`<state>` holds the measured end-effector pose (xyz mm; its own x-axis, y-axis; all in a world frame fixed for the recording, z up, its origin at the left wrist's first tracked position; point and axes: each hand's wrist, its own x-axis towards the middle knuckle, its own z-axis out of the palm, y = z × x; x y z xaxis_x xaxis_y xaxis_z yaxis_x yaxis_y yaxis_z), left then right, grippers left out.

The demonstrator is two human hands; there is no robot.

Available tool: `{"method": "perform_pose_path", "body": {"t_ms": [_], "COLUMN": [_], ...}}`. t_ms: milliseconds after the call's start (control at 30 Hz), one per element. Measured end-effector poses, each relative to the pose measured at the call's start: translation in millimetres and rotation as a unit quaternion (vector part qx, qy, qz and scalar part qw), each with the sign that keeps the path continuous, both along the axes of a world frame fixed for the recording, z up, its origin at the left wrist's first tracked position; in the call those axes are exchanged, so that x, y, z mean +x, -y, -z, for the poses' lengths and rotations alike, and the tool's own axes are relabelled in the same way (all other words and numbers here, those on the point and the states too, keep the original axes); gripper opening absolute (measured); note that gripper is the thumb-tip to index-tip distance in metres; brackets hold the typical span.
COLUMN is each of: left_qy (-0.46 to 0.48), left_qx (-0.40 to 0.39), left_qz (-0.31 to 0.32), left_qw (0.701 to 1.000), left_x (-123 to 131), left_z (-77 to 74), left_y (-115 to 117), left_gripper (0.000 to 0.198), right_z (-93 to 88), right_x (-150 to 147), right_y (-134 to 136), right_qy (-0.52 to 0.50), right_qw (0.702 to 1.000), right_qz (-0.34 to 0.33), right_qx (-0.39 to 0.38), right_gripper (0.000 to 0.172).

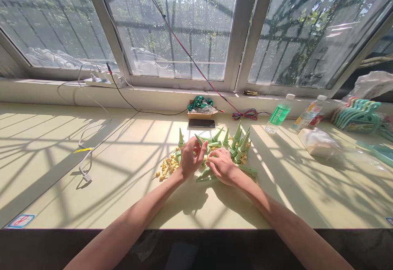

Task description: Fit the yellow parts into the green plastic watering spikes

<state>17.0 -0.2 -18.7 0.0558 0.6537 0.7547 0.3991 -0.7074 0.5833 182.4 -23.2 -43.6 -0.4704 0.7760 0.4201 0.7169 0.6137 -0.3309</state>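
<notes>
My left hand (pixel 189 156) is closed around a pale green pointed cone piece (pixel 198 140), its tip sticking up between thumb and fingers. Close beside it, my right hand (pixel 223 166) has its fingertips pinched together near the base of that piece; what they grip is too small to make out. Small yellow pegs (pixel 168 166) lie in a loose heap left of my left hand. Several more green cones (pixel 242 144) stand and lie behind and to the right of my right hand. Another green cone (pixel 205 174) lies on its side under the right fingers.
A dark phone (pixel 201 123) lies before a small box (pixel 199 114) holding green material. Coiled red-black wire (pixel 245 114), two bottles (pixel 279 114), a white packet (pixel 317 142) and hangers (pixel 357 114) are to the right. A white cable (pixel 87 176) crosses the pale table (pixel 123 204) at left.
</notes>
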Motion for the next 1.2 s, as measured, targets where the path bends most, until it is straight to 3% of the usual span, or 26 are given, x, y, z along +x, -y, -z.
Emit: {"method": "perform_pose_path", "body": {"t_ms": [433,800,1200], "left_qy": [0.001,0.005,-0.001], "left_qx": [-0.002,-0.011,-0.010], "left_qz": [-0.004,0.007,-0.002], "left_qw": [1.000,1.000,1.000], "left_x": [-0.4,0.0,-0.3], "left_z": [1.5,0.2,-0.4], "left_y": [-1.4,-1.1,-0.3], "left_gripper": [0.026,0.027,0.025], "right_z": [0.8,-2.6,-3.1], "right_x": [1.0,-1.0,0.1], "right_y": [-2.8,-3.1,-0.5], "right_qy": [-0.014,0.052,0.058], "right_qw": [1.000,0.997,0.998], "right_qz": [0.005,0.002,-0.003], "right_qx": [-0.017,-0.057,-0.009], "right_gripper": [0.023,0.026,0.025]}}
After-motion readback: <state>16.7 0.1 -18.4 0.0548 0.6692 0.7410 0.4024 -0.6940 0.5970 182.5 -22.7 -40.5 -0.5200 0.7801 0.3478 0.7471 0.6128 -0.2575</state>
